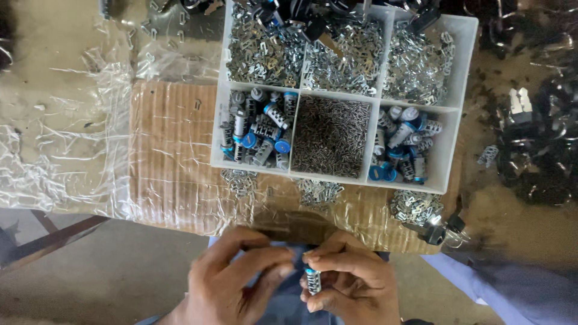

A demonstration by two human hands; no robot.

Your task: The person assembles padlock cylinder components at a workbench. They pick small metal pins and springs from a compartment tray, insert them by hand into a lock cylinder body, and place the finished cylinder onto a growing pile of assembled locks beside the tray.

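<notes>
We see a small metal cylinder (pixel 313 280) down low in the picture, at about 6 o'clock from the white tray (pixel 460 72). It is shiny and silver, with little slots cut in its side, and it has a blue ring near its top end. It stands almost straight up and down for us, so its long way runs from 12 o'clock to 6 o'clock, with the blue end toward 12 o'clock. Our right hand (pixel 352 280) pinches it between the thumb and fingers, closed tight on it. Our left hand (pixel 232 280) sits at 9 o'clock from the cylinder, with its fingers bent in and its fingertips very near the top of the part; we cannot tell if it holds anything. The two hands are close together. The tray sits on a brown cardboard sheet (pixel 171 156) wrapped in clear plastic. It has six boxes. The three far boxes hold bent silver clips (pixel 265 54). The middle near box holds a heap of tiny pins (pixel 331 135). The left and right near boxes hold more silver and blue cylinders (pixel 259 129). Small loose heaps of clips (pixel 415 206) lie on the cardboard at 6 o'clock from the tray.
</notes>
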